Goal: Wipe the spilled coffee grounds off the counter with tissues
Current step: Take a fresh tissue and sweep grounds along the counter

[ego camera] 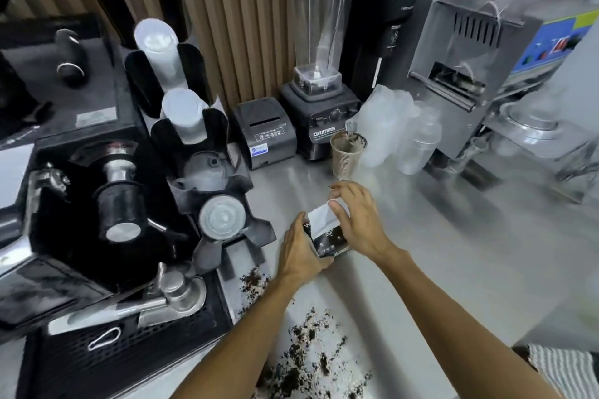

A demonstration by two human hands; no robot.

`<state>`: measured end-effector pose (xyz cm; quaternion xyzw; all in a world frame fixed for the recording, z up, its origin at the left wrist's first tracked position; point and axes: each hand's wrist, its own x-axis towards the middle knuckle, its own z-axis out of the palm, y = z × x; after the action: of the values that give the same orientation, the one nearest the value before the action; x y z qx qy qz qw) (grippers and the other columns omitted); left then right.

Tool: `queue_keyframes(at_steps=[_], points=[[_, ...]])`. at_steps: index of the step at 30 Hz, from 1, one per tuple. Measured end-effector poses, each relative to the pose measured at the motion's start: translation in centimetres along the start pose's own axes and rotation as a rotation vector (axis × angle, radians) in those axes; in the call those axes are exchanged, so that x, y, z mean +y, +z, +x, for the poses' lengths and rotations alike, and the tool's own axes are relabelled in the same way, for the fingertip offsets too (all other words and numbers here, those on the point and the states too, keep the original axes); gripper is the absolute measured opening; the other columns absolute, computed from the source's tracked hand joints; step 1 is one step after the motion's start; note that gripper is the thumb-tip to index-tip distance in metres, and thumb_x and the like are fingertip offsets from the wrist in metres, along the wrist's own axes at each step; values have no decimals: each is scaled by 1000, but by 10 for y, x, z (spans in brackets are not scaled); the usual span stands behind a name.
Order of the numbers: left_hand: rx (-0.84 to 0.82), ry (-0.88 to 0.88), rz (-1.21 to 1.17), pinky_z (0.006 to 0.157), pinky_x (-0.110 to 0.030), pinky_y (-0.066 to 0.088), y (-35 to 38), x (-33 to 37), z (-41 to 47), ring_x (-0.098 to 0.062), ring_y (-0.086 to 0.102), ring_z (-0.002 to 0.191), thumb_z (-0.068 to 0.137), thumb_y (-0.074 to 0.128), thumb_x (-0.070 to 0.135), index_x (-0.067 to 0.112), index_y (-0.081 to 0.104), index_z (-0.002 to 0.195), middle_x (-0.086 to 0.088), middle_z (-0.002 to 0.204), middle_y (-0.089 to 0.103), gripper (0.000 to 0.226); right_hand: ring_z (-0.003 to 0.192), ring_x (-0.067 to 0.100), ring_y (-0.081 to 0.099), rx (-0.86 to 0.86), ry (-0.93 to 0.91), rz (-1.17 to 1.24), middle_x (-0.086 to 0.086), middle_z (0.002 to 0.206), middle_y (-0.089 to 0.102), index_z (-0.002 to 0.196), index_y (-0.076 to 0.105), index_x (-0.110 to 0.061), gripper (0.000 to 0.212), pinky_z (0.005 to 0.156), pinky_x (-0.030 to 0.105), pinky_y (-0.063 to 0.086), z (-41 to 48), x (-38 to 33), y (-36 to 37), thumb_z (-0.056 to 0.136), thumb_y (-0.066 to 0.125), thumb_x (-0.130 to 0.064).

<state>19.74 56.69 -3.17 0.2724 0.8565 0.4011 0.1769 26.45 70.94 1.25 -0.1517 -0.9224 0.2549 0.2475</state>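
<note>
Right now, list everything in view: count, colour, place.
coffee grounds: one scattered patch, dark brown, counter front
counter: one, steel grey, beneath everything
tissue pack: one, black, mid-counter
tissue: one, white, poking from pack
ribbed cup: one, brownish, behind pack
blender: one, black base, back wall
receipt printer: one, black, left of blender
clear cups: pile, transparent, right of blender
portafilter: one, silver, left drip tray
left hand: one, grips tissue pack
right hand: one, pinches tissue

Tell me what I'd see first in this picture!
Dark coffee grounds are scattered over the steel counter near the bottom. In the middle, the left hand grips a black tissue pack while the right hand pinches its white tissue. A tall clear blender stands behind.
</note>
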Motion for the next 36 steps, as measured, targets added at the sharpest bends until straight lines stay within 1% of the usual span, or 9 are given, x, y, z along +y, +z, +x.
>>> queue_keyframes(at_steps=[4, 16, 19, 21, 23, 25, 27, 30, 36], points=[[-4, -1, 14, 100, -41, 45, -1, 1, 2, -22, 49, 121, 51, 88, 37, 19, 26, 145, 0, 131, 53, 114, 123, 13, 40, 124, 4, 174, -11, 131, 49, 107, 56, -22, 13, 104, 32, 33, 1, -13, -15, 102, 44, -26], [3, 65, -10, 93, -35, 50, -6, 8, -1, -15, 56, 113, 43, 90, 43, 31, 42, 127, 11, 119, 58, 97, 125, 19, 47, 329, -95, 373, -1, 127, 54, 107, 56, -14, 12, 105, 44, 37, 3, -69, -76, 100, 48, -10], [-44, 107, -246, 101, -38, 46, -15, 19, -17, -8, 52, 120, 40, 97, 39, 40, 41, 126, 14, 124, 57, 102, 119, 19, 55, 344, -67, 496, 1, 119, 60, 107, 54, -13, 11, 101, 39, 42, -11, -88, -94, 101, 46, -8], [-103, 159, -473, 108, -38, 40, -23, 27, -35, -9, 46, 131, 42, 100, 28, 38, 34, 140, 13, 135, 54, 119, 110, 14, 60, 353, -31, 574, -4, 110, 65, 107, 54, -9, 9, 92, 29, 46, -24, -101, -105, 100, 47, -7], [-110, 146, -599, 110, -22, 31, -39, 41, -65, 8, 34, 134, 44, 99, 24, 41, 27, 146, 31, 136, 47, 126, 96, 5, 62, 365, 11, 675, -14, 100, 65, 106, 53, -6, 9, 82, 19, 46, -38, -114, -112, 98, 49, -6], [-82, 135, -686, 109, -18, 29, -54, 51, -94, 14, 32, 132, 44, 96, 32, 47, 26, 143, 42, 131, 43, 122, 82, 5, 63, 366, 79, 796, -14, 92, 66, 106, 51, -6, 9, 70, 18, 48, -53, -123, -114, 97, 52, -7], [-99, 128, -807, 106, -22, 37, -68, 56, -115, 5, 42, 130, 45, 94, 37, 43, 29, 144, 32, 135, 48, 119, 75, 13, 63, 346, 182, 912, -7, 89, 70, 106, 51, -10, 14, 64, 27, 51, -68, -131, -113, 94, 57, -11], [-142, 41, -1064, 86, -25, 53, -84, 58, -133, -7, 62, 114, 60, 85, 21, 24, 38, 144, 5, 129, 62, 97, 73, 20, 65, 333, 328, 1045, 6, 88, 73, 104, 53, -14, 19, 58, 32, 53, -92, -144, -107, 88, 63, -12], [-123, -79, -1128, 100, -49, 48, -123, 39, -176, -23, 65, 111, 76, 74, 14, 12, 56, 128, -4, 117, 70, 55, 79, 26, 69, 320, 528, 1128, 17, 102, 72, 107, 59, -15, 30, 63, 35, 58, -139, -169, -93, 80, 70, -10]])
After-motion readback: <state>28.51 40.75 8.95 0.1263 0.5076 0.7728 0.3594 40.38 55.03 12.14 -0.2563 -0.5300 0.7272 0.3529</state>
